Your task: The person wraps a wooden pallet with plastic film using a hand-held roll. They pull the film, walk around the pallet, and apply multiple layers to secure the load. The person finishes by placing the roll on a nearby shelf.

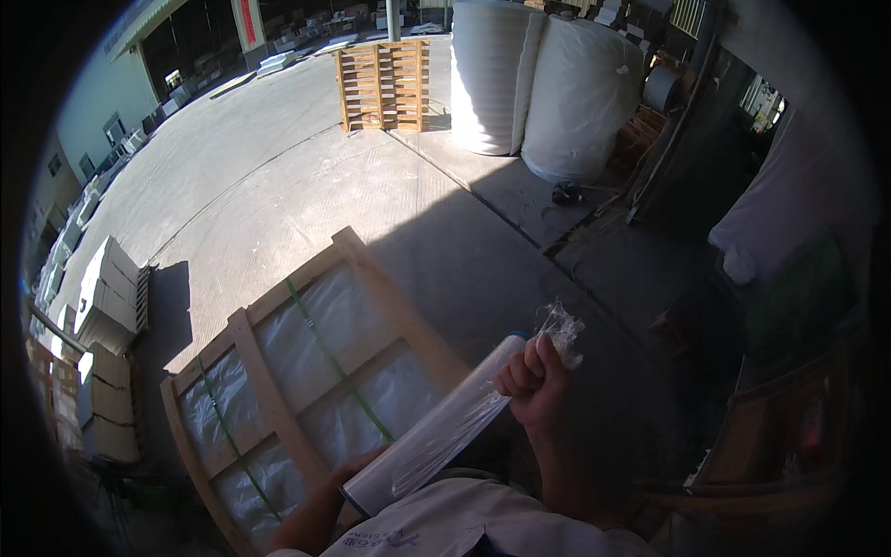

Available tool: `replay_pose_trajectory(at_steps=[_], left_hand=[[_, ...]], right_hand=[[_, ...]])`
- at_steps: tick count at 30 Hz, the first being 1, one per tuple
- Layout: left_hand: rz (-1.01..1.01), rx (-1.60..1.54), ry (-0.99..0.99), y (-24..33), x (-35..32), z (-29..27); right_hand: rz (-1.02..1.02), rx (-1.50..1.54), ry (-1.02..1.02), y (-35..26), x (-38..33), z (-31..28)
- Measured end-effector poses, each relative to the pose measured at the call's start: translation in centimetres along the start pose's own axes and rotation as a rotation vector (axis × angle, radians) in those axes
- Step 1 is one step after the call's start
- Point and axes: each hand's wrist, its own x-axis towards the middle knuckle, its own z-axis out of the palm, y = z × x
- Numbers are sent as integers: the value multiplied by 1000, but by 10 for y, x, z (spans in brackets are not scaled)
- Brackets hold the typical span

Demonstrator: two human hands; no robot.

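Yard: concrete floor (278,186), half in sun, half in shade
Far end: two big white wrapped rolls (538,84) standing upright beside a wooden pallet (382,84) set on edge
Left edge: stacked pale boxes (111,297) in the sun
Wooden crate (306,381): slatted frame over a load covered in clear plastic, green straps crossing it; it lies just below and to the left of both hands
Stretch film roll (436,427): long clear roll held over the crate's near corner, long axis running from lower left up to upper right
Left hand (357,464): under the roll's lower end, mostly hidden by it; grip seems closed around that end, though the fingers barely show
Right hand (536,379): at the roll's upper end, the nearer hand to the loose film, grip clenched in a fist on the film tail (561,330), which bunches up above the knuckles
Shirt (464,524): pale, at the lower edge
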Motion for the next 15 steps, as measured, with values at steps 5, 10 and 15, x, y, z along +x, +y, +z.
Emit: replay_pose_trajectory(at_steps=[5, 10, 15], left_hand=[[-80, -491, -122, 42, 19, 55], [-151, -604, -164, 72, 51, 120], [-161, -663, -132, 74, 123, 186]], right_hand=[[-239, 149, -75, -75, -14, -28], [-341, 295, -187, -133, -12, -66], [-465, 284, -195, -214, -24, -130]])
